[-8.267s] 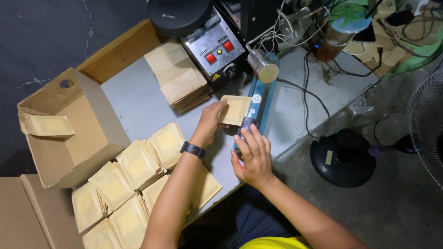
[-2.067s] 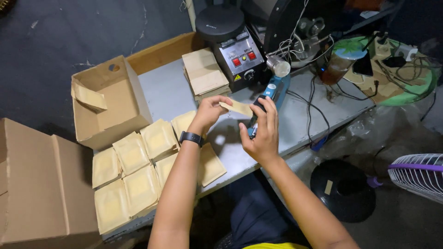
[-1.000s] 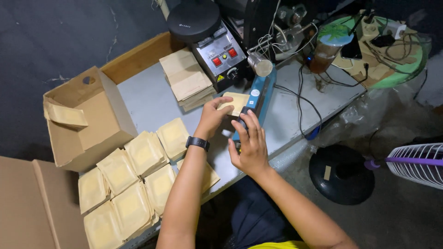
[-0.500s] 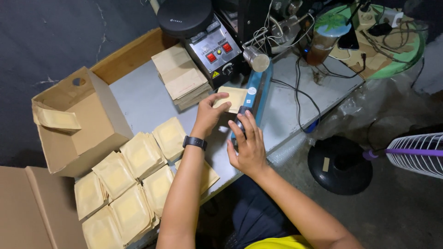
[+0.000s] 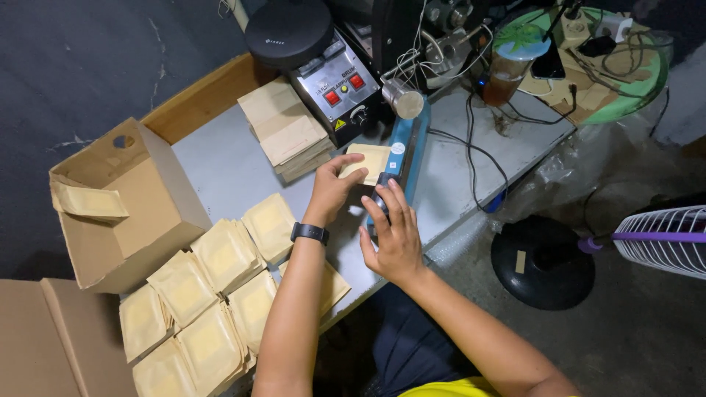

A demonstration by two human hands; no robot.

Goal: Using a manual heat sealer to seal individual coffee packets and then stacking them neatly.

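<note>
A grey worktable (image 5: 220, 158) fills the view, with an open cardboard box (image 5: 121, 209) at its far-left end and a black-and-silver control unit with red buttons (image 5: 331, 81) at the back. Filled tan pouches (image 5: 213, 294) lie fanned in overlapping piles along the near edge, and a stack of flat empty paper pouches (image 5: 283, 136) sits just beside the control unit. A long blue heat sealer (image 5: 406, 151) runs toward the person at the table's middle. The right hand (image 5: 393, 235) lies palm down on the near end of the sealer's arm, fingers spread and flat, gripping nothing. The left hand (image 5: 331, 187), a dark watch (image 5: 309, 233) on its wrist, pinches a single small paper pouch (image 5: 365, 162) by its near edge, thumb above and fingers under it, holding its far edge against the sealer's bar. The pouch looks light and thin, a soft paper skin that would crease or crumple under a hard squeeze; it is best held by an edge or corner away from the bar, flat and lightly, so the mouth stays straight.
</note>
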